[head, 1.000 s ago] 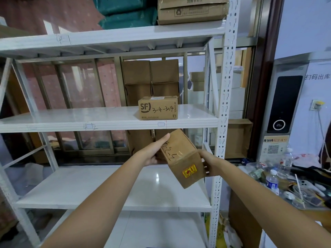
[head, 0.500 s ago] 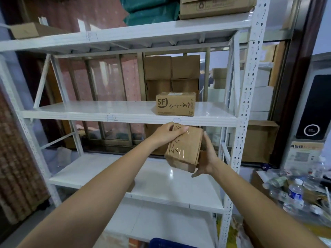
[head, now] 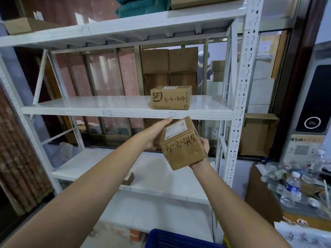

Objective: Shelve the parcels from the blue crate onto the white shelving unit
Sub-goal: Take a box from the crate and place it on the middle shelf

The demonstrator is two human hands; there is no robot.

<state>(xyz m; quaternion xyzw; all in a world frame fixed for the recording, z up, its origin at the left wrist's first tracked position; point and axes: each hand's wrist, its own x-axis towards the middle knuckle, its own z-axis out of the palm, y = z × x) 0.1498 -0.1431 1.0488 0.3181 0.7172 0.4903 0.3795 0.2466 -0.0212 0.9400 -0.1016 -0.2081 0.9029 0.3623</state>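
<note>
1. Since half a second back, the held parcel [head: 182,143] has been turned: a white shipping label now faces up and the handwritten code "3-3-41.8" (last digits unclear) faces the camera. It sits a little right of where it was, and the view has shifted slightly left and down, bringing more of the crate rim into frame.
2. Left hand [head: 157,134]: fingers curled over the parcel's upper left edge, fingertips up by the front lip of the middle shelf. Gripping, not flat.
3. Right hand [head: 204,147]: mostly hidden behind the parcel; fingertips wrap its right side, wrist underneath. Reads as a supporting hold.
4. Parcel is in the air, tilted, in front of the white shelving unit [head: 238,108], just below the middle shelf board and above the lower one. Touching neither.
5. Done so far: one SF-marked box [head: 171,97], coded "3-4-3014", stands upright on the middle shelf, right of centre. A small flat parcel [head: 128,178] lies on the lower shelf, partly hidden by the left forearm.
6. Left to do: set down the held parcel; its code suggests the lower shelf, but that is a guess.
7. Blue crate [head: 172,238]: only the rim shows at bottom edge. Contents not visible, so remaining count unknown.
</note>
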